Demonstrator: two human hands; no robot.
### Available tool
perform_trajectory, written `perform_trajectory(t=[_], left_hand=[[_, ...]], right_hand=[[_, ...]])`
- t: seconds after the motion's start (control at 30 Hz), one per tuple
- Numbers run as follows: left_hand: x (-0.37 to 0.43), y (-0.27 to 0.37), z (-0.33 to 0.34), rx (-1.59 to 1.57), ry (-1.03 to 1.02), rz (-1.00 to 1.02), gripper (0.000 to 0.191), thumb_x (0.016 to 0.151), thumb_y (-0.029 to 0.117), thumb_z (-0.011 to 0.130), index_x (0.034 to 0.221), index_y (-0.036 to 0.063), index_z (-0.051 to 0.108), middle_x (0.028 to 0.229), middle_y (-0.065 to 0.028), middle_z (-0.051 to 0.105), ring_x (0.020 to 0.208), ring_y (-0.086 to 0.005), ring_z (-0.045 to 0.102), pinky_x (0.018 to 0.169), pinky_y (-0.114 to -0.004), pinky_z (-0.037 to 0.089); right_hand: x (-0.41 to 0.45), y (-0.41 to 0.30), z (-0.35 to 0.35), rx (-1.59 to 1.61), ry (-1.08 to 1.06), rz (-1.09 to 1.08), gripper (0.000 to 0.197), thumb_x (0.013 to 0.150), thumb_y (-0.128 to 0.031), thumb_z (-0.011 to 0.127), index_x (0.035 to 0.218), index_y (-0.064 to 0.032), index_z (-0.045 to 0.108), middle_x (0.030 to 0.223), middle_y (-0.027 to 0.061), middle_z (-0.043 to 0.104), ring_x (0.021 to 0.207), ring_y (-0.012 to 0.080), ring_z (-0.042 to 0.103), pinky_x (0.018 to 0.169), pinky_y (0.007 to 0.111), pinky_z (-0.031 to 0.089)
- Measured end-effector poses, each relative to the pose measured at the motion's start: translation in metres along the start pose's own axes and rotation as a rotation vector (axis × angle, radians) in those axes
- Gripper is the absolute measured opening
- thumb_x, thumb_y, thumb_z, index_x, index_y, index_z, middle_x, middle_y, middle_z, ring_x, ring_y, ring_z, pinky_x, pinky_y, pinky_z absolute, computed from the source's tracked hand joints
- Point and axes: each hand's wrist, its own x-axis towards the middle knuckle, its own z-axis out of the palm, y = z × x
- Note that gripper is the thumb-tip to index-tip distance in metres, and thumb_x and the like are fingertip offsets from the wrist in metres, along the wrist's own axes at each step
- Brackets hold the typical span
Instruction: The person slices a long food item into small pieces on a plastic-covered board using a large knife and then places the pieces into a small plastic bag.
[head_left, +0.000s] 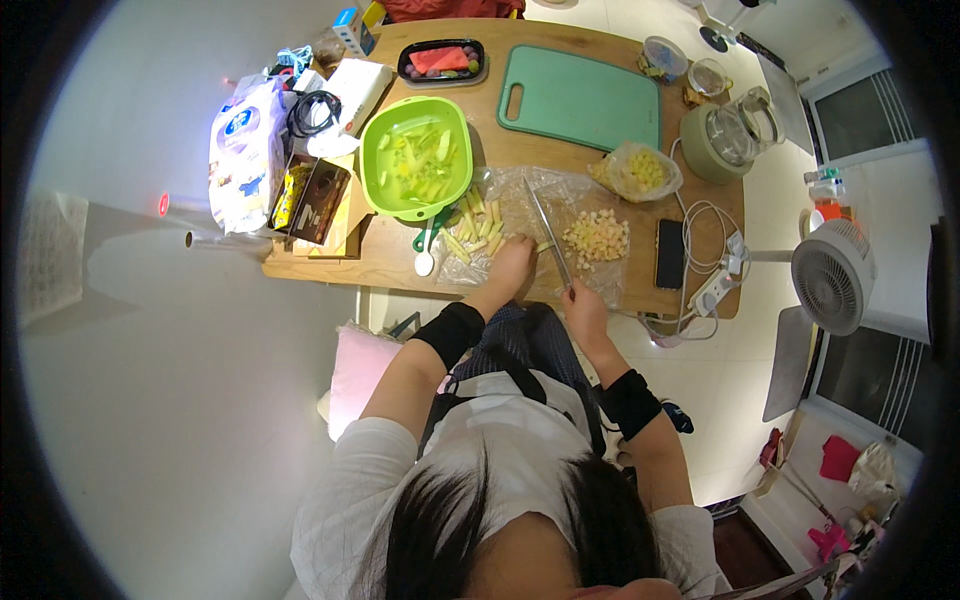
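My right hand (585, 304) grips the handle of a long kitchen knife (547, 226), its blade pointing away from me over clear plastic film (517, 187). Left of the blade, my left hand (517, 259) holds a pale vegetable strip (545, 246) that reaches the knife. Cut pale strips (476, 221) lie beyond and left of that hand. Small diced pieces (598, 236) are heaped right of the knife. A lime-green basin (417, 157) holds liquid and pale green pieces. More diced pieces fill a plastic bag (649, 171).
A green cutting board (581, 97) and a fruit tray (442, 62) lie farther back. A white spoon (424, 262) is near the front edge. On the right are a phone (669, 253), a power strip (711, 292) with cables, and a sage-green appliance (705, 146). Boxes (322, 202) stand left.
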Motion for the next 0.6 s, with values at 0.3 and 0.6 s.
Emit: perform_trajectory(t=[0.3,0.6], left_hand=[[0.001,0.000,0.002,0.014,0.001,0.022,0.008,0.070,0.004,0.050,0.075,-0.0011,0.054,0.077,-0.0178,0.051,0.077,-0.0350,0.051,0.067,-0.040,0.042],[0.003,-0.006,0.008,0.020,0.018,0.032,0.008,0.070,0.005,0.052,0.073,-0.0020,0.051,0.075,-0.0191,0.051,0.073,-0.0363,0.051,0.064,-0.041,0.042]], right_hand=[[0.001,-0.016,0.001,-0.073,0.015,0.027,0.022,0.076,-0.017,0.052,0.095,-0.0041,0.055,0.068,0.0177,0.058,0.064,0.0349,0.056,0.057,0.043,0.045],[0.020,-0.017,0.002,-0.074,-0.109,0.096,0.026,0.076,-0.017,0.052,0.098,-0.0050,0.054,0.069,0.0186,0.058,0.065,0.0352,0.056,0.058,0.044,0.045]])
